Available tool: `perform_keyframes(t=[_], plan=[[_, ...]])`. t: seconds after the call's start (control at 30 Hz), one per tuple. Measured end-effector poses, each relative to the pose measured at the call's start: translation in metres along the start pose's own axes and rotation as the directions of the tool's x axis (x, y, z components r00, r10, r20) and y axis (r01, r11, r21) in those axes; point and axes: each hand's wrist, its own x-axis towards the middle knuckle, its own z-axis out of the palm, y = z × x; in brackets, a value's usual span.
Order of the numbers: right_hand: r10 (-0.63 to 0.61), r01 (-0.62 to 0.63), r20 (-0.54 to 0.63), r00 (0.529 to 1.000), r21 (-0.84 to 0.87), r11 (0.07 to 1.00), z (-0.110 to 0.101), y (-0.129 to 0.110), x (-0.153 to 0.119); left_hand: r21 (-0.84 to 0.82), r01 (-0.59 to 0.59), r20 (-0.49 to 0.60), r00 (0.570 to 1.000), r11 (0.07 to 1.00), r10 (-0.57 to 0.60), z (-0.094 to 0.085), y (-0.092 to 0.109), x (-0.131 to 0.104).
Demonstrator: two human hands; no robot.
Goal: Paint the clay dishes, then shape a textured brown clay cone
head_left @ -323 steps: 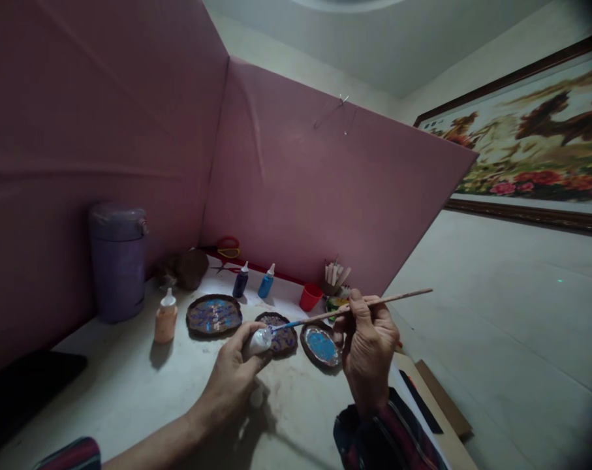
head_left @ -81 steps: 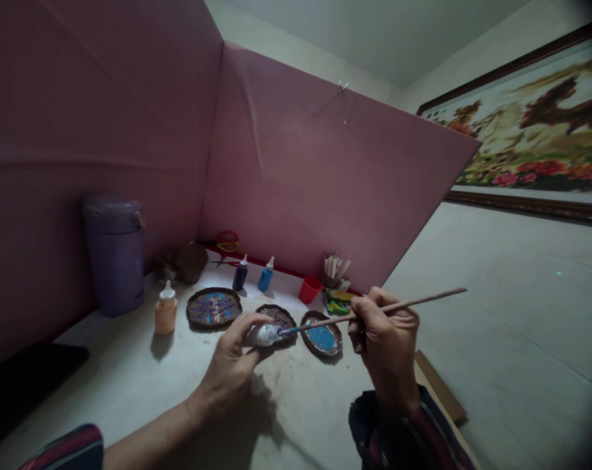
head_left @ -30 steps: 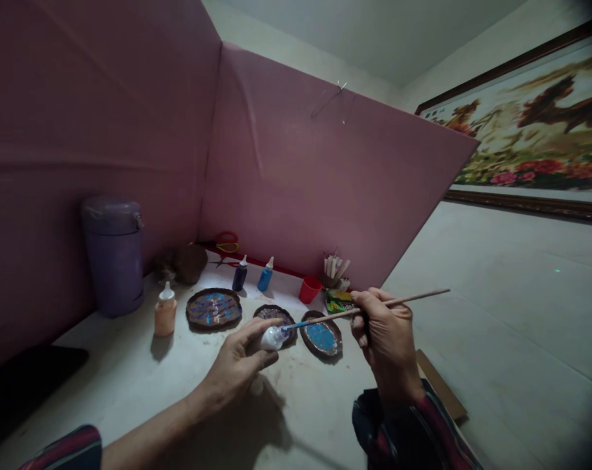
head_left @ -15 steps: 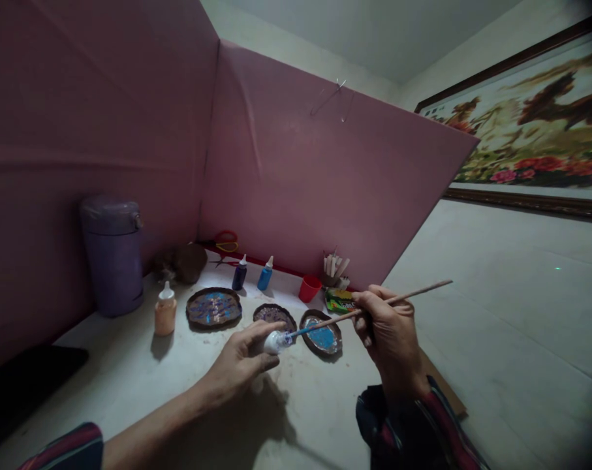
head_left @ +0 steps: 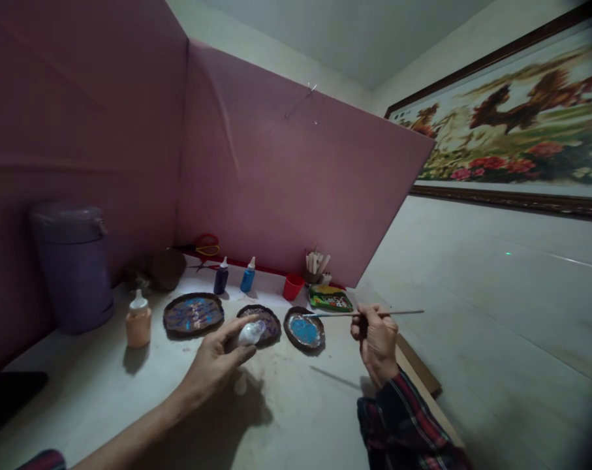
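Note:
My left hand [head_left: 212, 365] is closed around a small whitish bottle [head_left: 250, 333], tilted, with purple smears at its mouth. It is held in front of a dark, rough-edged dish with purplish paint [head_left: 272, 322], partly hiding it. In my right hand [head_left: 378, 341] is a thin paintbrush [head_left: 339, 314], pinched mid-handle and nearly level. Its tip points left over the far side of a brown dish holding blue paint [head_left: 304, 331]; whether it touches is unclear. Farther left lies a larger oval dish streaked blue and purple [head_left: 194, 314].
An orange paint bottle [head_left: 138, 323] and a purple flask [head_left: 73, 267] stand left. Behind the dishes are dark [head_left: 221, 277] and blue bottles [head_left: 247, 277], scissors [head_left: 207, 247], a red cup [head_left: 293, 286], a green packet [head_left: 329, 297] and a holder of sticks [head_left: 317, 266]. Pink panels rise behind.
The brush tip has left the bottle's mouth and moved over the blue-painted dish. My left hand has shifted left with the bottle. The view has turned slightly right.

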Motion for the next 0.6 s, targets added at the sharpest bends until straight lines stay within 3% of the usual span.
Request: perform_keyframes(t=[0.17, 0.37, 0.6], plan=[[0.078, -0.081, -0.079, 0.994, -0.028, 0.996, -0.030, 0.034, 0.008, -0.096, 0.041, -0.064, 0.997, 0.995, -0.048, 0.002, -0.003, 0.000], [0.120, -0.121, -0.014, 0.993, -0.050, 0.991, -0.029, 0.049, 0.004, -0.162, 0.059, -0.145, 0.986, 0.985, -0.083, 0.005, -0.007, -0.001], [0.166, -0.162, 0.140, 0.976, -0.038, 0.986, -0.029, 0.056, -0.001, -0.132, 0.047, -0.151, 0.986, 0.990, -0.067, 0.009, -0.009, -0.002]])
